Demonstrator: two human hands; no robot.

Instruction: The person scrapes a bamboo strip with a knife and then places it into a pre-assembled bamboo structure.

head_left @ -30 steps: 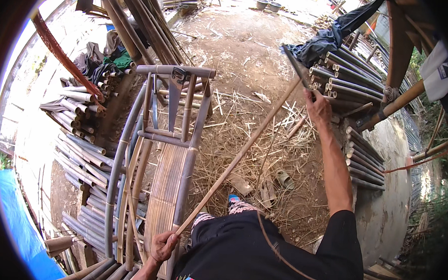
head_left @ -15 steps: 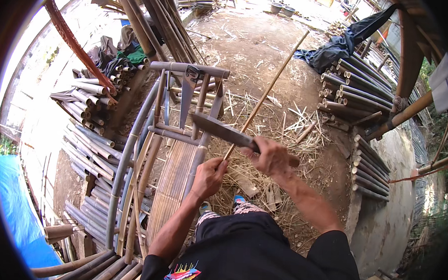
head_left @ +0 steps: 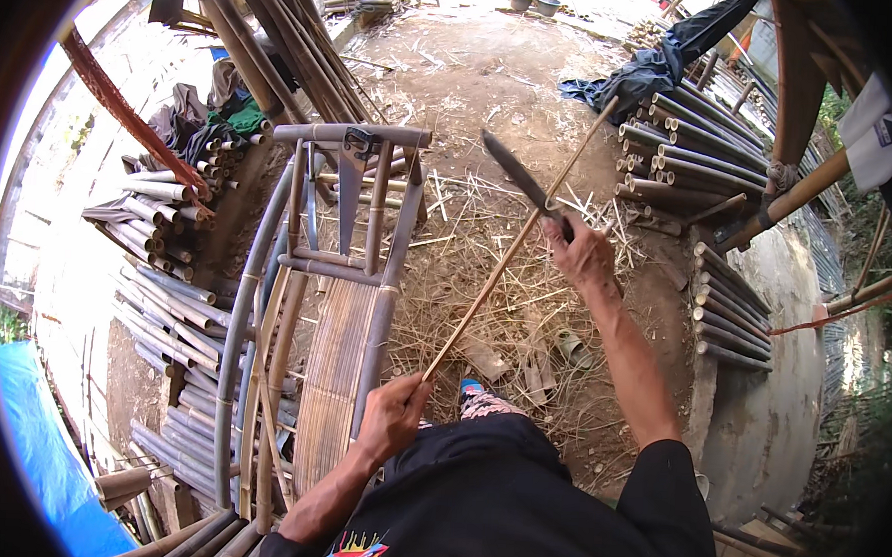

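A long, thin bamboo strip (head_left: pixel 483 292) slants from near my body up to the far right. Its near end is in the closed fingers of my left hand (head_left: pixel 392 414), low and close to my shirt. My right hand (head_left: pixel 581 257) grips the handle of a machete (head_left: pixel 516 170), farther out and to the right. The dark blade points to the far left, its base at the strip's upper half; whether it touches or cuts in I cannot tell. On my left stands a bamboo bench (head_left: pixel 335 368) with a slatted seat, and a hand saw (head_left: pixel 352 185) hangs on its end frame.
Bamboo shavings (head_left: pixel 468 240) litter the dirt floor ahead. Stacked bamboo poles (head_left: pixel 181 317) lie left of the bench, and more cut poles (head_left: pixel 705 155) are piled at the right with a dark cloth (head_left: pixel 634 83) over them. A blue tarp (head_left: pixel 36 440) is at the lower left.
My right hand has moved the machete outward along the strip, and its blade has turned to point farther away. My left hand has drawn back toward my body with the strip's near end.
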